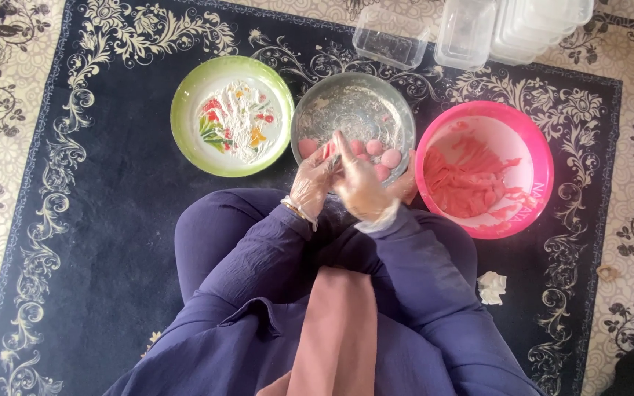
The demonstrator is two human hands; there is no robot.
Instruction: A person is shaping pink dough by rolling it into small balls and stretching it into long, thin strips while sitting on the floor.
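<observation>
Field notes, seated on patterned rug (97,242), knees up, purple sleeves in front of me. Landmark = glass bowl (354,110), dead centre ahead.

Hands: both in thin clear plastic gloves, pressed together over near rim of glass bowl. My left hand (311,183) cupped under, fingers curled; my right hand (361,183) laid over it, fingers pointing away into bowl. Palms closed against each other. Sthg pink shows at the seam btw them, prob a bit of dough, but can't tell for sure what's held — too hidden.

Glass bowl contents: several small pink dough balls (390,158), round, smooth, clustered along near side, touching one another. Far half of bowl bare w/ whitish dusting.

Left of glass bowl, just beside, rims nearly touching: green-rimmed plate (185,117), white inside w/ flower print, thin spread of white flour (240,121) over middle.

Right of glass bowl, just beside: pink bowl (544,158), bigger. Holds mass of pink dough (464,183), ragged, smeared up the inner wall; most of it on side nearest glass bowl.

Beyond glass bowl, far edge of rug: clear plastic tub (389,42), nothing seen in it; right of that, stack of clear plastic containers (522,29), nested, partly cut off by the frame edge.

Near-right of glass bowl, past pink bowl, by my knee: crumpled white tissue (492,287) on rug.
</observation>
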